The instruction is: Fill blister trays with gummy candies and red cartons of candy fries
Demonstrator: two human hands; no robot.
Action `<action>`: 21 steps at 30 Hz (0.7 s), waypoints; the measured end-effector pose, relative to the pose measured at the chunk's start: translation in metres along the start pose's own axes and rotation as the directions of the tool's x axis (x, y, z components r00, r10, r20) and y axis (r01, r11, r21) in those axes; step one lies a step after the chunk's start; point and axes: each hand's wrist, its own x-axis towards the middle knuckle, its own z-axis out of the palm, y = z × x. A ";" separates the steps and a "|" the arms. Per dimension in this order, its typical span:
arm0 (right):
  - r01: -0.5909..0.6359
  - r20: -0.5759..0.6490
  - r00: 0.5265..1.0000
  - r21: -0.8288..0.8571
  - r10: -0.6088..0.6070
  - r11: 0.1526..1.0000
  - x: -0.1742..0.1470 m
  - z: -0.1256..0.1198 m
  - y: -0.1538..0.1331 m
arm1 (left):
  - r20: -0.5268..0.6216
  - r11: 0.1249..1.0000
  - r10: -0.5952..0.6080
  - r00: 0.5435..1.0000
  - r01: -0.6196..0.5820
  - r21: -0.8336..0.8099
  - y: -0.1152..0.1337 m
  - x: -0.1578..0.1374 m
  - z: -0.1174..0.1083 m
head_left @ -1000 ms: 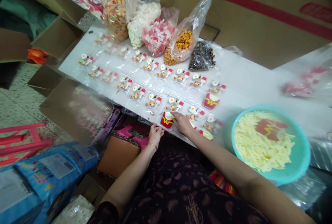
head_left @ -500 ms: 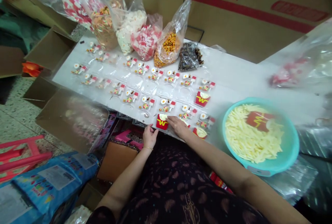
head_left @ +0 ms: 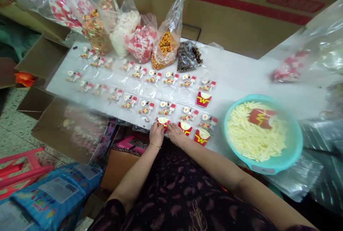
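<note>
Both hands meet at a small red fries box (head_left: 162,120) with a yellow W-like mark and pale fries, at the table's front edge. My left hand (head_left: 156,135) has its fingers closed on the box's near left side. From the right, my right hand (head_left: 175,133) closes its fingertips on the other side; part of the box is hidden by the fingers. Just right of it lie a second fries box (head_left: 185,126) and a third fries box (head_left: 202,135). Clear plastic trays with tiny toy foods (head_left: 167,108) run in two rows along the table.
A turquoise basin (head_left: 264,168) of pale fries pieces (head_left: 252,138) with a red fries box (head_left: 262,117) stands at the right. Bags of small pieces, among them a pink-and-white bag (head_left: 140,43), line the back. Open cardboard boxes (head_left: 44,54) stand at left.
My left hand has moved up from the table edge onto the fries box. My right hand has drawn back to the box's near right side, uncovering the box beside it.
</note>
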 end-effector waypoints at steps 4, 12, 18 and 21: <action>-0.006 -0.005 1.000 -0.011 0.006 1.000 0.006 0.000 -0.002 | 0.074 0.999 0.008 0.997 -0.010 0.038 0.002 0.007 0.000; 0.049 -0.149 0.988 0.002 -0.048 0.999 -0.054 -0.058 0.024 | 0.103 0.997 0.063 0.993 -0.066 0.028 -0.004 0.003 -0.009; -0.256 -0.523 0.798 0.155 0.300 0.954 -0.163 -0.096 0.074 | -0.053 0.994 0.063 0.997 -0.067 -0.087 -0.011 -0.001 -0.012; -0.384 -0.654 0.629 0.208 0.420 0.899 -0.198 -0.102 0.088 | -0.035 0.990 0.131 0.991 -0.132 -0.051 -0.009 0.003 -0.006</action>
